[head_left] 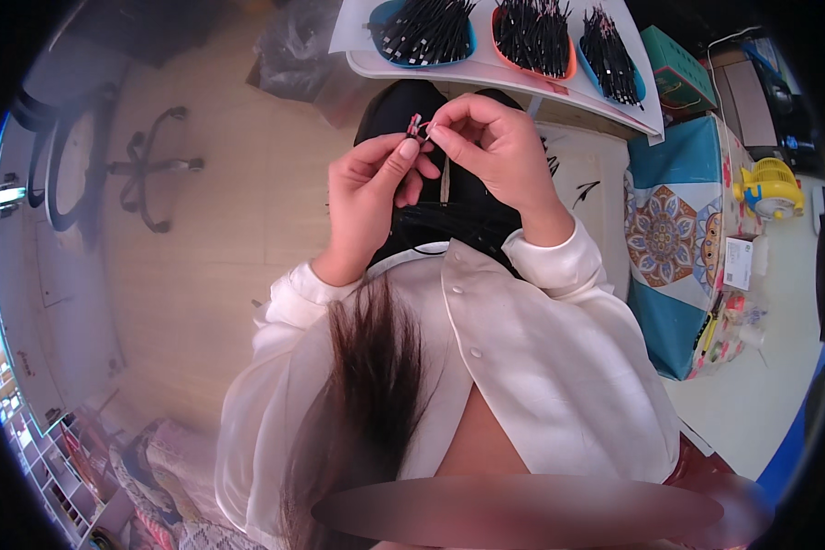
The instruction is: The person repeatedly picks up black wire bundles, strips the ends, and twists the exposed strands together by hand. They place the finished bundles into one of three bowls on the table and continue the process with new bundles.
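From the head camera, both hands met over the lap, just near of the table edge. The left hand (373,194) came up from the lower left with its thumb pressed forward, pinching a small clip-like piece (417,127) with a pink and dark tip. The right hand (492,147) curled in from the right, its thumb and forefinger nipped onto the same piece from the other side, so the fingertips of both hands touched around it. What exactly the piece was stayed too small to tell (a little hair clip or tie, perhaps). It sat between the two thumbs, above the dark trousers (449,206) and well short of the trays.

On the far side a white table (522,81) carried three shallow trays in a row: a blue tray (380,18) on the left, an orange tray (500,41) in the middle, another blue tray (585,53) to the right, each heaped with thin black pins. Near the bottom, a white buttoned shirt (541,367) and a hanging lock of dark hair (371,385) filled the view.

Off to the right stood a cloth with a patterned medallion (660,234), a green box (678,78) beyond it, and a small yellow fan (768,188) farther right. On the left, the base of a swivel chair (151,165) rested on the wooden floor (220,238).
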`<state>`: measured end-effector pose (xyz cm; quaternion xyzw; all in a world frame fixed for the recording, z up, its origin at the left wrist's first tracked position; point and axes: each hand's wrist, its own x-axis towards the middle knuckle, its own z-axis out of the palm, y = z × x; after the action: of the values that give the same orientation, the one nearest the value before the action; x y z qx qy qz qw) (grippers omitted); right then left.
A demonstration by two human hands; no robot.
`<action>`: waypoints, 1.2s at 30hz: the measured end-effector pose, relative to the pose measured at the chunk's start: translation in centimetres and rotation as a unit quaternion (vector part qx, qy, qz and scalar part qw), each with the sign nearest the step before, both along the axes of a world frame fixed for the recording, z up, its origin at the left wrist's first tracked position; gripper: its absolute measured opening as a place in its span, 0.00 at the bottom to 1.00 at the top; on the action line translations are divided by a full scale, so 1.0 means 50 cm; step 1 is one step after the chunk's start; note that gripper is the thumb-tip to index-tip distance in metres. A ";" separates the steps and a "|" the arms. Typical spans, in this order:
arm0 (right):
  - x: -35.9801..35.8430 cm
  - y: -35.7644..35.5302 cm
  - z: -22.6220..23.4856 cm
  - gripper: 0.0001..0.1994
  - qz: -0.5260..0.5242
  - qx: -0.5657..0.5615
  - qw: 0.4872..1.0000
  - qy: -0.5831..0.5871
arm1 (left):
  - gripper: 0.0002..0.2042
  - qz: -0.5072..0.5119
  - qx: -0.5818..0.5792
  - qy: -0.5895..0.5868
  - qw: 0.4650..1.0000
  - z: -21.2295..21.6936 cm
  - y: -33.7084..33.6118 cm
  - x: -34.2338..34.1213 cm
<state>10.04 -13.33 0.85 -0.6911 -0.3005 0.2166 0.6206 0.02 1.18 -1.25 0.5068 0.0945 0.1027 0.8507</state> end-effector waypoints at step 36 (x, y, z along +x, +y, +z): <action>-0.018 -0.009 -0.016 0.08 -0.075 0.101 0.990 0.066 | 0.10 -0.038 -0.104 0.005 0.994 -0.001 -0.011 0.000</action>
<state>9.12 -13.79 0.03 -0.6299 -0.2262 0.1835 0.7200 0.03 0.62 -1.32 0.4190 0.0895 0.0577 0.9017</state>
